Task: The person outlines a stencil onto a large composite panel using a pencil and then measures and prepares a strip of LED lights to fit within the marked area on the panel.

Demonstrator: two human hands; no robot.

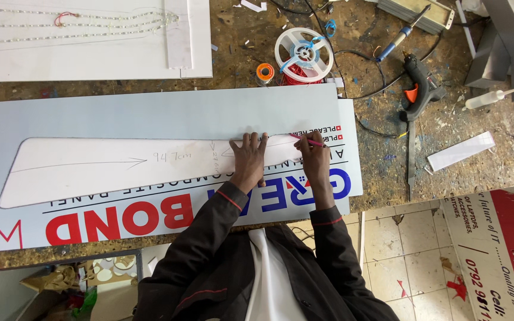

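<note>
A pale grey panel [150,113] is printed with large red and blue letters along its near edge. On it a white template [108,169] is outlined in dark line and marked with grey pencil. A pink pen [309,141] is seen at the right. Far off, a white reel [303,52] with red wire, an orange spool [265,72] and a black glue gun [419,86] with an orange trigger are shown. The brown bench [477,113] is speckled with paint.

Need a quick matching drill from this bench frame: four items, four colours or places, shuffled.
1. pen
2. glue gun
3. wire reel
4. left hand

A. black with an orange trigger
B. flat on the long white template
C. white, with red wire
D. pink, in the right hand

Pairs: 1-D, 2-A, 3-C, 4-B
</note>
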